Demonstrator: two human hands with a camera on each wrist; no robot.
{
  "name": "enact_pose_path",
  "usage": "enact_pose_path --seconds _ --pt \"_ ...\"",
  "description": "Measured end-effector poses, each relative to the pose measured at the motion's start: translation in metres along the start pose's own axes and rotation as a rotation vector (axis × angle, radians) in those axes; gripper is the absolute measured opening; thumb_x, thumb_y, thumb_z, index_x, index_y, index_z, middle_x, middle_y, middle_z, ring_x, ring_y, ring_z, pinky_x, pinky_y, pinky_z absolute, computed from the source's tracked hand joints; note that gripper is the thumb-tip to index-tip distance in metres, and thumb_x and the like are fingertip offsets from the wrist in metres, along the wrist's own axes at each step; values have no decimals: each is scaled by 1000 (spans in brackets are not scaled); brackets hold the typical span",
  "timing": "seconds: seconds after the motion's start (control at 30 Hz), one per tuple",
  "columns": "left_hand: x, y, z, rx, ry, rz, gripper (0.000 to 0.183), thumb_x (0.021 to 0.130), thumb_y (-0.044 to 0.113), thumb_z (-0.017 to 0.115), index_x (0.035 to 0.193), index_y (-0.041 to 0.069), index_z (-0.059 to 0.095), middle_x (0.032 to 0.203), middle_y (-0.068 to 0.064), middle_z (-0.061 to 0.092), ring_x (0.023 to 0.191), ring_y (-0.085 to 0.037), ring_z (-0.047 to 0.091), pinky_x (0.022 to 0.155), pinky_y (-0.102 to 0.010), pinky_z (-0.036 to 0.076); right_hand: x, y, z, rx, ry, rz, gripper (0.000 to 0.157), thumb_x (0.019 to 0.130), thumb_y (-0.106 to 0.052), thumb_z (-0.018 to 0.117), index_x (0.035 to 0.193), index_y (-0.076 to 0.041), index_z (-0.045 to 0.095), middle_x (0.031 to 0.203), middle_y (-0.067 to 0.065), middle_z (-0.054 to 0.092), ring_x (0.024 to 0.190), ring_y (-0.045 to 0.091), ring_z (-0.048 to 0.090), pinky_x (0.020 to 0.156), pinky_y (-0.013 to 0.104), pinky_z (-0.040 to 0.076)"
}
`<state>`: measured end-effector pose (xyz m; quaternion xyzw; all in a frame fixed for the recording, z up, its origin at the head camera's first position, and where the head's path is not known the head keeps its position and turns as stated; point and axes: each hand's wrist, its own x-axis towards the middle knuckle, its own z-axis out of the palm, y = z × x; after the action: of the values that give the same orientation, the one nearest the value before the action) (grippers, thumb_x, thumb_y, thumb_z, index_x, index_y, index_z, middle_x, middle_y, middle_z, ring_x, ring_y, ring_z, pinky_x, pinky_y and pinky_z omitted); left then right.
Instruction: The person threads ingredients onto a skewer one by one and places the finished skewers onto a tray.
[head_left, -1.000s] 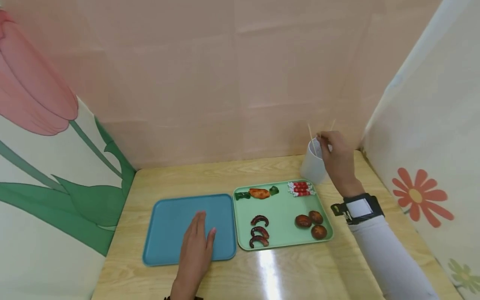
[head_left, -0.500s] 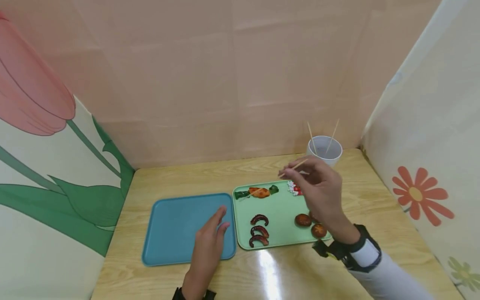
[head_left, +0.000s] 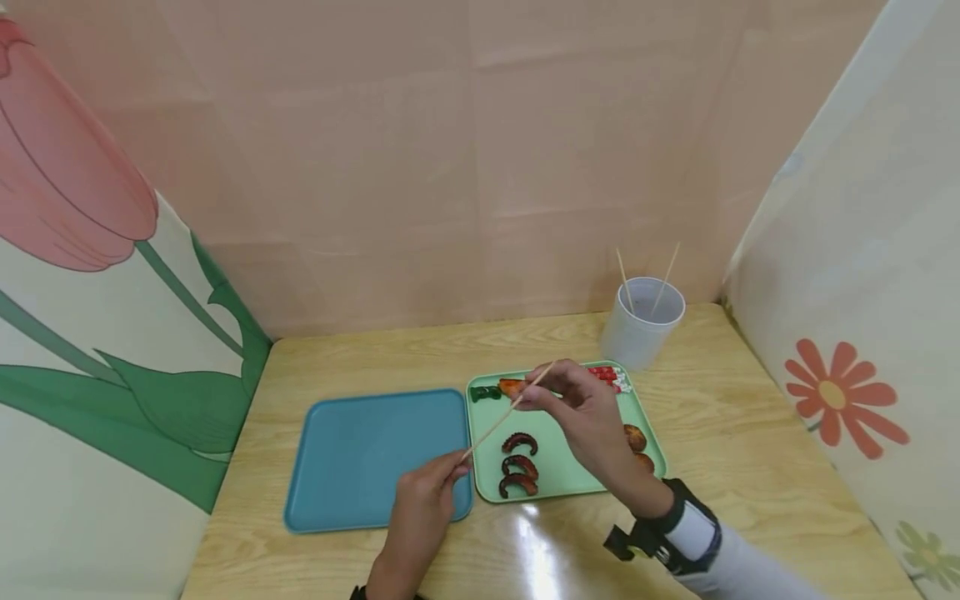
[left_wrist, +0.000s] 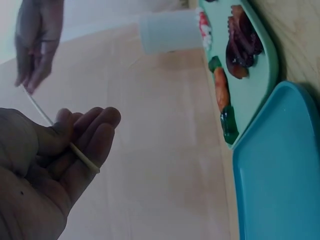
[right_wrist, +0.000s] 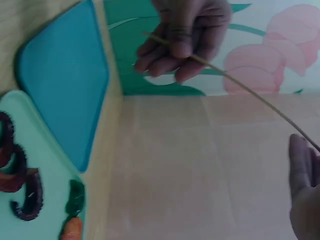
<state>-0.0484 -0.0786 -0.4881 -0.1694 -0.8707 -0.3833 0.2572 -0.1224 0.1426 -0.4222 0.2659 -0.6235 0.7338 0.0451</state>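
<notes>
A thin wooden skewer (head_left: 491,429) slants in the air between my two hands, over the inner edges of the trays. My left hand (head_left: 420,508) pinches its lower end between thumb and fingers; in the left wrist view the blunt tip of the skewer (left_wrist: 86,159) lies across the fingers. At the upper end my right hand (head_left: 592,425) holds it with thumb and fingertips. Beneath the right hand is a green tray (head_left: 558,475) with dark curled tentacle pieces (head_left: 518,463), brown mushrooms (head_left: 634,437), red-and-white sticks (head_left: 611,377) and an orange piece (head_left: 512,387) beside green ones, partly hidden.
A blue tray (head_left: 360,458) lies left of the green one, its edge right beside it. Behind the green tray's right corner stands a white cup (head_left: 637,337) with two skewers leaning in it. Fabric walls (head_left: 375,208) surround the wooden table (head_left: 750,450).
My right hand has brought a skewer from the cup leftward and down over the green tray. My left hand has moved right and now pinches its other end.
</notes>
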Motion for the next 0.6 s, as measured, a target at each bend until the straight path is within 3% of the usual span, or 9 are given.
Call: enact_pose_path --seconds 0.1,0.2,0.27,0.33,0.47,0.6 --pt "-3 -4 -2 75 41 -42 27 74 -17 79 96 -2 78 85 -7 79 71 -10 76 68 -10 57 -6 21 1 -258 -103 171 15 97 -8 69 111 -3 65 103 7 70 95 15 72 84 34 63" --pt "-6 -9 -4 113 71 -96 23 75 -16 78 93 -2 78 84 -8 79 67 -11 75 65 -11 58 -20 51 0 -673 -320 211 18 94 -22 74 108 -12 68 100 0 67 92 11 66 80 26 59" --pt "-8 -12 -5 120 82 -120 20 77 -14 78 92 -2 78 83 -8 78 65 -11 75 64 -12 58 -33 73 -1 -913 -447 139 18 91 -23 77 104 -14 69 98 -1 65 89 12 63 73 25 56" --pt "-10 -14 -6 117 91 -127 18 77 -13 78 91 -1 77 82 -7 78 64 -11 74 63 -13 58 -46 93 -1 -1060 -509 45 20 87 -21 81 101 -12 69 99 2 63 89 17 61 70 27 55" --pt "-12 -17 -7 119 106 -115 18 75 -11 80 89 1 77 80 -6 78 62 -11 73 62 -14 58 -64 122 0 -1192 -512 -107 20 80 -12 85 94 -10 70 104 7 62 96 24 60 69 26 57" --pt "-14 -18 -9 123 108 -113 17 76 -9 80 90 1 77 80 -8 78 63 -10 74 62 -14 58 -71 136 1 -1302 -506 -184 20 77 -7 85 90 -10 71 99 6 60 93 23 58 67 25 55"
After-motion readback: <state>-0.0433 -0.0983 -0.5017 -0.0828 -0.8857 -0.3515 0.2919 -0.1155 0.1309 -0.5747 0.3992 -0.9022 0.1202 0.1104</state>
